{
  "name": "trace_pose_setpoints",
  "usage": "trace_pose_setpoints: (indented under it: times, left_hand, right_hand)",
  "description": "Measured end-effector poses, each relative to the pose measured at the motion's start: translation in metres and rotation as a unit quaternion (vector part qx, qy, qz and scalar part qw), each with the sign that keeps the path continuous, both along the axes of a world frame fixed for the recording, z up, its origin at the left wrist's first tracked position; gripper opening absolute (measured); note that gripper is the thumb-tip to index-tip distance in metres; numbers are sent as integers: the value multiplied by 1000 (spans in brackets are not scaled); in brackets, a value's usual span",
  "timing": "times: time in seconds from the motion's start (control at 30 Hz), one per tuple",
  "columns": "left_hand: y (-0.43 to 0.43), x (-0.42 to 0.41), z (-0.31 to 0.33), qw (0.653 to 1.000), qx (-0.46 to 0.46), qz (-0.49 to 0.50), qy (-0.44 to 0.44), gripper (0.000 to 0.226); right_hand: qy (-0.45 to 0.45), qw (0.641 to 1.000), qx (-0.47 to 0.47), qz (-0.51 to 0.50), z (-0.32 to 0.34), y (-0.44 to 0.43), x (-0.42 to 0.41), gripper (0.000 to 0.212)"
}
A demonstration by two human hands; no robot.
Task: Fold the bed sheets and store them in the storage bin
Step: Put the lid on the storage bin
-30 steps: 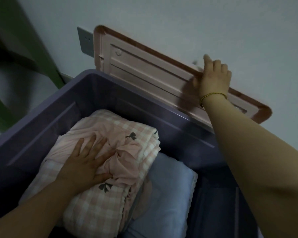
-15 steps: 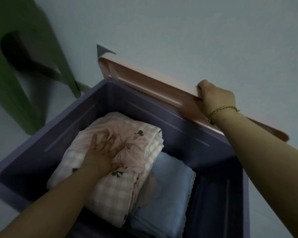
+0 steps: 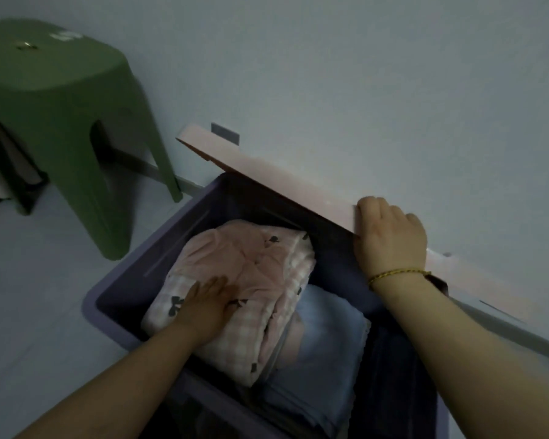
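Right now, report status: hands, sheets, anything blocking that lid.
Left hand flat on pink checked sheet, inside purple bin. Right hand grips pink lid, tilted above bin. Left hand likely in lid's path.

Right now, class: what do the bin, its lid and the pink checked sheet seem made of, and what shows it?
Bin: likely matte purple plastic, moulded ribbed walls. Lid: probably pink plastic, rigid flat panel. Pink checked sheet: soft cloth, perhaps cotton; creases and folds.

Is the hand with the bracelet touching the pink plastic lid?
Touching. The head view shows the right hand gripping the edge of the pink plastic lid, fingers curled over it.
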State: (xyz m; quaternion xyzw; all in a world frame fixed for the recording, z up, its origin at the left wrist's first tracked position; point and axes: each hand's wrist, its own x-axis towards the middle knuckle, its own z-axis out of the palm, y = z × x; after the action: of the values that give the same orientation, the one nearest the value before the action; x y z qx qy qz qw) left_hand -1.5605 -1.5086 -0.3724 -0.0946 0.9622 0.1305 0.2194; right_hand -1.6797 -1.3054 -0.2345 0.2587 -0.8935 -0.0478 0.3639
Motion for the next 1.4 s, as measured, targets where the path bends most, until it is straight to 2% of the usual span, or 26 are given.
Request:
trace_pose_setpoints:
  times: [0.07, 0.1, 0.13, 0.2, 0.27, 0.3, 0.37, 0.43, 0.47, 0.5, 0.53, 0.57, 0.63, 0.73, 0.83, 0.9, 0.97, 1.03, 1.2, 1.27, 1.33, 1.4]
  left_hand:
    - [-9, 11, 9, 998, 43, 32, 44, 46]
    - [-13, 16, 13, 989, 83, 69, 101, 46]
    - [-17, 19, 20, 969, 131, 121, 172, 45]
    - [-24, 18, 45, 906, 183, 216, 316, 36]
    - [-30, 3, 74, 830, 212, 317, 408, 36]
    - [-34, -6, 89, 786, 250, 374, 425, 39]
    - [-37, -28, 117, 690, 400, 455, 397, 50]
    - [-32, -44, 137, 561, 577, 485, 341, 64]
    - [-27, -49, 140, 511, 616, 505, 324, 74]
    - [-24, -52, 139, 488, 616, 529, 319, 85]
    - [-21, -54, 136, 492, 593, 550, 322, 93]
    - [-20, -53, 128, 511, 564, 561, 325, 96]
    - [-18, -45, 113, 542, 523, 568, 332, 91]
    - [-17, -24, 92, 547, 522, 567, 327, 84]
    - [-19, -5, 70, 549, 529, 567, 312, 86]
    - [-19, 5, 61, 555, 519, 571, 311, 86]
    - [-19, 11, 55, 553, 517, 572, 316, 85]
    - [-19, 16, 50, 551, 515, 571, 326, 84]
    - [-20, 16, 45, 552, 513, 569, 329, 79]
    - [-20, 15, 44, 555, 511, 566, 333, 78]
    - [-21, 19, 39, 557, 510, 568, 327, 77]
    - [-22, 24, 40, 576, 494, 566, 323, 76]
  right_hand:
    - [-4, 1000, -13, -4, -5, -1, 10, 5]
    - [-5, 1000, -19, -6, -7, -1, 14, 9]
    - [-4, 1000, -21, -7, -7, -3, 17, 10]
    - [11, 1000, -21, 1, -4, -5, 20, 9]
    - [22, 1000, -18, 6, 0, -9, 22, 16]
    - [32, 999, -19, 6, 2, -11, 27, 17]
    - [50, 998, -26, 21, 1, -17, 40, 14]
    - [35, 998, -36, 42, -5, -21, 59, 14]
    - [20, 998, -39, 50, -11, -23, 67, 15]
    - [4, 998, -37, 53, -18, -24, 76, 19]
    - [-14, 998, -32, 54, -24, -23, 84, 26]
    - [-35, 997, -27, 56, -32, -23, 90, 35]
    - [-95, 994, -17, 57, -41, -19, 102, 40]
    - [-171, 979, -45, 99, -43, -14, 110, 35]
    - [-224, 956, -143, 124, -39, -12, 93, 35]
    - [-262, 951, -152, 54, -37, -17, 67, 38]
    - [-364, 926, -94, -36, -36, -21, 38, 57]
    - [-407, 908, -29, -95, -44, -27, 17, 62]
    - [-407, 907, 10, -107, -71, -39, -7, 41]
    - [-402, 910, -1, -105, -72, -40, -13, 38]
    - [-427, 897, -27, -107, -72, -43, -16, 37]
    - [-453, 881, -82, -106, -69, -45, -16, 32]
